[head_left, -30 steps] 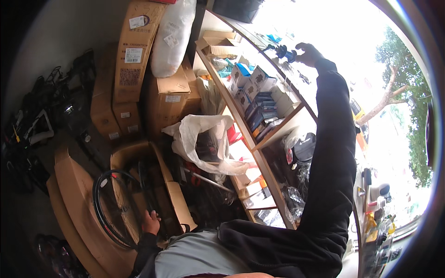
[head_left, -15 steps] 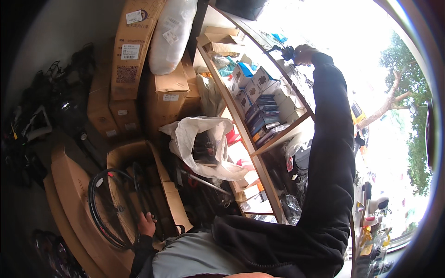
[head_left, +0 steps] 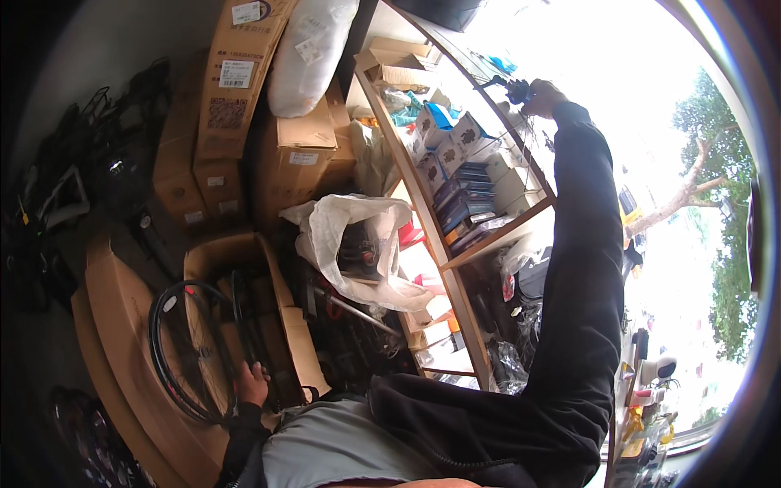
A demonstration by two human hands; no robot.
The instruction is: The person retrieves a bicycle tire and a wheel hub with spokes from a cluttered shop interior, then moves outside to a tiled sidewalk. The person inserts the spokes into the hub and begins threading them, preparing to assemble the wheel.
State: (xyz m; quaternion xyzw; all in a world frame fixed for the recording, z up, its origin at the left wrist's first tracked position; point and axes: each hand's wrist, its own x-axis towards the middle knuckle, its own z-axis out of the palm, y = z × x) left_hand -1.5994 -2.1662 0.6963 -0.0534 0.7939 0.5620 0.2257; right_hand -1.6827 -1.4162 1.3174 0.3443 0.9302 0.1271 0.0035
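Low on the left, my left hand (head_left: 253, 384) is closed on a black bicycle wheel (head_left: 156, 351), whose spokes and hub show. A second black rim or tyre (head_left: 237, 313) stands close beside it, near the same fingers. My right arm reaches far up and to the right. At its end my right hand (head_left: 545, 99) is closed around a dark bicycle part (head_left: 518, 89) with thin black cables trailing down; its exact kind is too small to tell. Bright light behind it washes out detail.
An open cardboard box (head_left: 297, 342) stands behind the wheel. A white woven sack (head_left: 325, 244) gapes open in the middle. A wooden shelf (head_left: 498, 233) holds several small boxes below my right arm. Tall cartons (head_left: 224, 122) and a wrapped white bundle (head_left: 309, 57) stand at the back.
My view has shifted slightly. My left hand and the wheel appear a little higher and further left; my right hand with the dark part appears slightly lower and further right. Both grips are unchanged.
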